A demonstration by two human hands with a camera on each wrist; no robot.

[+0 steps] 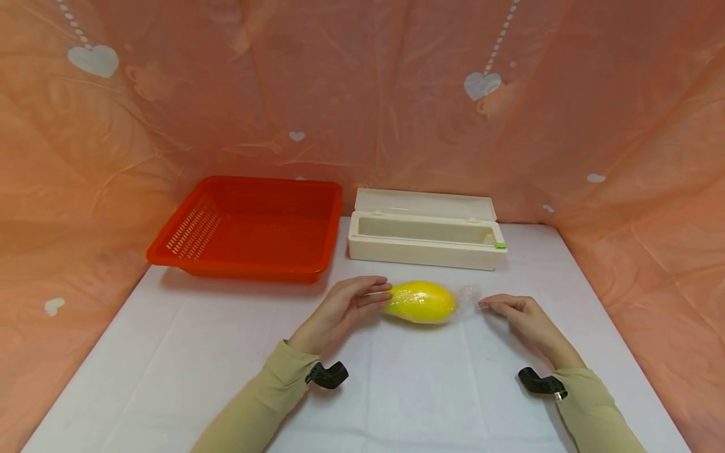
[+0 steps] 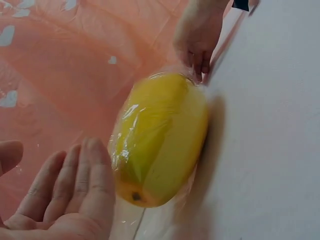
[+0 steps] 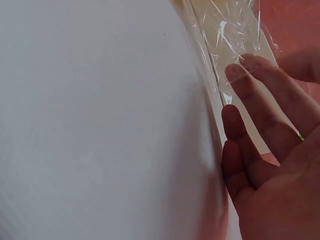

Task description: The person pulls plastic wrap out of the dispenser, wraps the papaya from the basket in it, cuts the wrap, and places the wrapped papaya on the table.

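Note:
A yellow oval fruit (image 1: 421,302) wrapped in clear plastic film lies on its side on the white cloth. In the left wrist view a dark spot marks the near end of the fruit (image 2: 160,140). My left hand (image 1: 345,308) is beside the fruit's left end, its fingers extended and apart from the thumb. A loose tail of film (image 1: 467,296) sticks out from the fruit's right end. At that tail is my right hand (image 1: 523,321); in the right wrist view its fingertips touch the crinkled film (image 3: 232,30), with the thumb near the index finger.
Behind the fruit stands a long white box (image 1: 425,255) with its lid (image 1: 425,204) raised and a small green piece at its right end. A red plastic basket (image 1: 255,275) with slotted sides sits at the back left. An orange curtain (image 1: 374,94) hangs around the table.

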